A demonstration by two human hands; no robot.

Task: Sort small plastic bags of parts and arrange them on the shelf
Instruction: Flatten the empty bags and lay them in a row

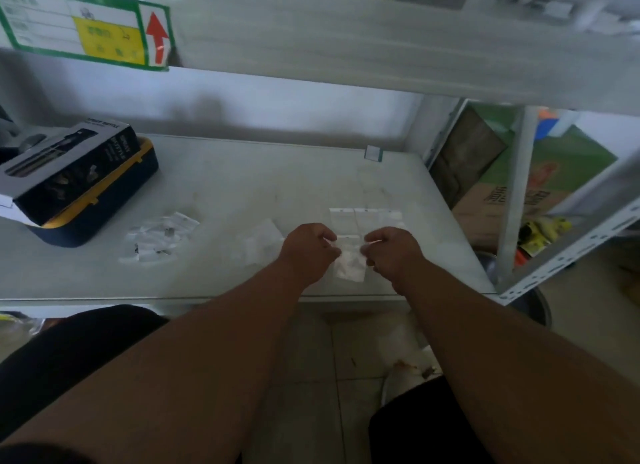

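A small clear plastic bag (350, 264) hangs between my hands just above the white shelf (242, 193). My left hand (308, 250) pinches its top left corner and my right hand (393, 252) pinches its top right corner. Behind them a row of clear bags (365, 217) lies flat side by side on the shelf. Another clear bag (258, 243) lies left of my left hand. Farther left sits a loose pile of bags with dark parts (157, 236).
A dark box on a yellow-and-navy case (79, 183) stands at the shelf's left. A small white tag (374, 152) stands at the back right. The upper shelf beam (346, 40) hangs overhead with a green-bordered label (86, 27). Cardboard boxes (502, 200) lie right of the shelf post (516, 200).
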